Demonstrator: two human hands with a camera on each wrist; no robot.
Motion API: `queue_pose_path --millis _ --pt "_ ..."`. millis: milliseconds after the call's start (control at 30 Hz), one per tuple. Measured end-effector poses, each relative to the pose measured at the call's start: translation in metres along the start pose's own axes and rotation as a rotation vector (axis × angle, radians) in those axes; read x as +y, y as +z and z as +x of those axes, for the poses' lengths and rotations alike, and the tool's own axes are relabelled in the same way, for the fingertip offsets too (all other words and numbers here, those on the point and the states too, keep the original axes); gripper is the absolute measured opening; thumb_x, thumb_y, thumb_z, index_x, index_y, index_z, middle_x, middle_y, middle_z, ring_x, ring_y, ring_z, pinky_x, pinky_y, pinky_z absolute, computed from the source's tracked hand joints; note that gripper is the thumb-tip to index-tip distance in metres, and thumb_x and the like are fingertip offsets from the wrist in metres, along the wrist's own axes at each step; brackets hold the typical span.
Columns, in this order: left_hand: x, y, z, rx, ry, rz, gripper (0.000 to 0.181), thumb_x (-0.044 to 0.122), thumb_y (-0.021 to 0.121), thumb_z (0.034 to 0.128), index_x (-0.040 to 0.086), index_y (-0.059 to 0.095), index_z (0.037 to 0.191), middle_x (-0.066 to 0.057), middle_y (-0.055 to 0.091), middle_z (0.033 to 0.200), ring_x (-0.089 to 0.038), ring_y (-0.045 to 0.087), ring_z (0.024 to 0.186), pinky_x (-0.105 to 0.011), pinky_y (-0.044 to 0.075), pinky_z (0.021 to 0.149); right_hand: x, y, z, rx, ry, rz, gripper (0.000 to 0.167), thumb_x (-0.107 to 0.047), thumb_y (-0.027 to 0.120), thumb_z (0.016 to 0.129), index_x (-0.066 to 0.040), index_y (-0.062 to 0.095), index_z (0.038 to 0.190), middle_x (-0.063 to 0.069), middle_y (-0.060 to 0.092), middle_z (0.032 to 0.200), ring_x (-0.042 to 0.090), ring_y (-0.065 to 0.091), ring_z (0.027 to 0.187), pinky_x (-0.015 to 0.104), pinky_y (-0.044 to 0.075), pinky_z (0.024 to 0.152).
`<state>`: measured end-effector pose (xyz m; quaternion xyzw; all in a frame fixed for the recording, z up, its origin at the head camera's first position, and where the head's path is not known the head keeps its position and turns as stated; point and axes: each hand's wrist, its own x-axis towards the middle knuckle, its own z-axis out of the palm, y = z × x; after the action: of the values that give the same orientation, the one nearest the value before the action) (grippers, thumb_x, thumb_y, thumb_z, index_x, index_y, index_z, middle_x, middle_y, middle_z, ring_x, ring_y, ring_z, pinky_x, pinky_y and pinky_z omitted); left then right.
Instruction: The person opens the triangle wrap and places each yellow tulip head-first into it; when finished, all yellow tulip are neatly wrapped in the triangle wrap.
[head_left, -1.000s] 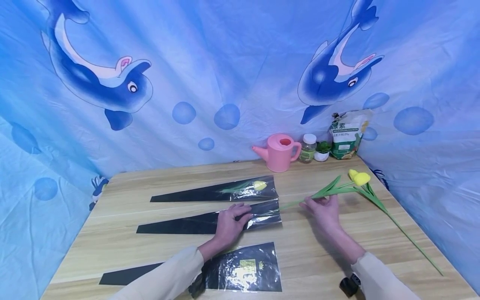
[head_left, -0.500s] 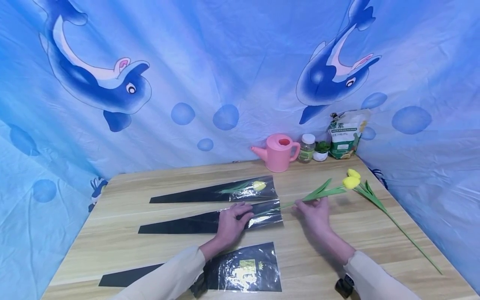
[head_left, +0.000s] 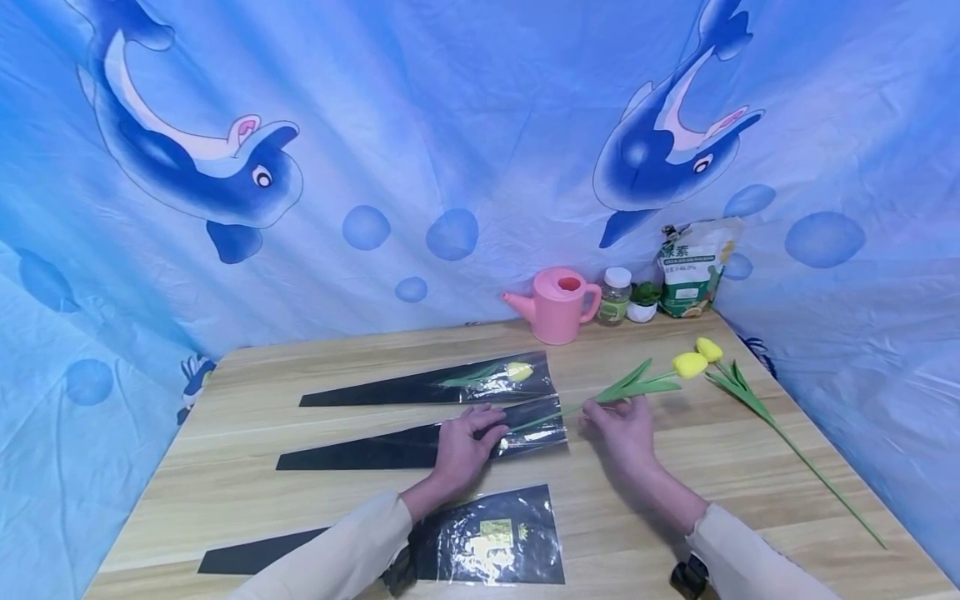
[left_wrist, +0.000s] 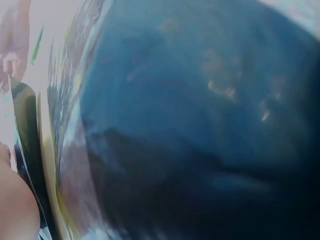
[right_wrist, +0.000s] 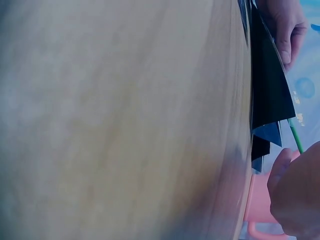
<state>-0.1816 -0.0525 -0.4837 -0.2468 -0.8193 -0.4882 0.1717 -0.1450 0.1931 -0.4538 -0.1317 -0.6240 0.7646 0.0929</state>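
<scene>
My left hand (head_left: pixel 460 450) holds the middle black-and-clear flower sleeve (head_left: pixel 360 448) near its wide mouth; the exact finger contact is partly hidden. My right hand (head_left: pixel 624 429) pinches the green stem of a yellow artificial tulip (head_left: pixel 688 365) just below its leaves. The stem's lower part lies inside the sleeve mouth, while the bloom and leaves are outside to the right. In the right wrist view, the left hand (right_wrist: pixel 287 30) is over the dark sleeve (right_wrist: pixel 270 85), and a bit of green stem (right_wrist: pixel 296 137) shows between the hands.
Behind lies a sleeve (head_left: pixel 390 392) with a tulip (head_left: pixel 517 372) inside; another sleeve (head_left: pixel 517 533) lies in front. A loose tulip (head_left: pixel 795 450) is at right. A pink watering can (head_left: pixel 557 307), jar (head_left: pixel 615 296), potted plant (head_left: pixel 642 303) and bag (head_left: pixel 693 271) line the back.
My right hand has moved left with the tulip, and more of its stem is inside the middle sleeve. My left hand stays nearly in place.
</scene>
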Motion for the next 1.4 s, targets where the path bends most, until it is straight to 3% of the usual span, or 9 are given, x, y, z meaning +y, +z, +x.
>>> queue_pose_path --millis 233,367,567,800,1033,1233,1400 --pt "0.0008 -0.0002 -0.0006 -0.007 0.001 0.011 0.021 0.005 0.083 0.0800 0.001 0.078 0.100 -0.013 0.074 0.104 -0.037 0.067 0.109 -0.054 0.047 0.101 0.0027 0.0012 0.0020 0.019 0.047 0.071 0.028 -0.015 0.054 0.104 0.000 0.040 0.124 0.020 0.061 0.113 0.033 0.066 0.103 0.040 0.057 0.089" --pt "0.0008 -0.0002 -0.0009 -0.007 -0.001 0.013 0.021 0.005 0.083 0.0797 0.001 0.078 0.100 -0.013 0.074 0.104 -0.036 0.067 0.109 -0.054 0.047 0.101 0.0016 0.0005 0.0021 0.028 0.066 0.056 0.032 -0.020 0.047 0.107 0.005 0.040 0.126 0.022 0.060 0.116 0.033 0.065 0.107 0.037 0.056 0.090" --pt "0.0008 -0.0001 -0.0010 -0.004 -0.002 0.011 0.021 0.005 0.083 0.0791 0.001 0.078 0.099 -0.012 0.075 0.103 -0.037 0.067 0.109 -0.055 0.048 0.100 0.0003 -0.0010 0.0014 0.032 0.105 0.053 0.035 -0.023 0.047 0.107 0.004 0.042 0.129 0.018 0.057 0.118 0.031 0.063 0.109 0.034 0.054 0.095" --pt "0.0002 0.0006 -0.0009 -0.001 0.000 0.006 0.021 0.006 0.083 0.0793 0.001 0.078 0.099 -0.013 0.074 0.104 -0.038 0.067 0.108 -0.056 0.049 0.098 0.0011 -0.0019 0.0006 0.033 0.102 0.122 0.027 -0.014 0.051 0.105 0.001 0.043 0.126 0.010 0.063 0.105 0.024 0.067 0.099 0.039 0.052 0.098" --pt "0.0004 0.0011 -0.0010 -0.001 -0.011 0.003 0.021 0.005 0.083 0.0797 0.001 0.078 0.100 -0.013 0.074 0.104 -0.036 0.067 0.109 -0.055 0.048 0.100 0.0004 -0.0011 -0.0009 0.031 0.095 0.163 0.039 -0.008 0.058 0.101 -0.002 0.032 0.130 0.016 0.071 0.100 0.028 0.071 0.098 0.041 0.054 0.094" --pt "0.0001 0.0014 -0.0009 0.004 -0.005 0.004 0.021 0.004 0.083 0.0795 0.002 0.078 0.100 -0.012 0.074 0.104 -0.036 0.067 0.109 -0.054 0.048 0.100 0.0025 -0.0031 -0.0018 0.042 0.110 0.161 0.034 -0.015 0.057 0.103 -0.006 0.036 0.128 0.013 0.070 0.106 0.031 0.068 0.105 0.043 0.054 0.095" --pt "0.0005 0.0011 -0.0013 0.002 -0.006 0.007 0.022 0.005 0.083 0.0789 0.002 0.078 0.100 -0.012 0.074 0.104 -0.036 0.067 0.109 -0.055 0.047 0.101 0.0040 -0.0053 -0.0010 0.047 0.122 0.144 0.031 -0.019 0.053 0.105 -0.004 0.042 0.130 0.012 0.059 0.120 0.026 0.063 0.110 0.040 0.052 0.097"
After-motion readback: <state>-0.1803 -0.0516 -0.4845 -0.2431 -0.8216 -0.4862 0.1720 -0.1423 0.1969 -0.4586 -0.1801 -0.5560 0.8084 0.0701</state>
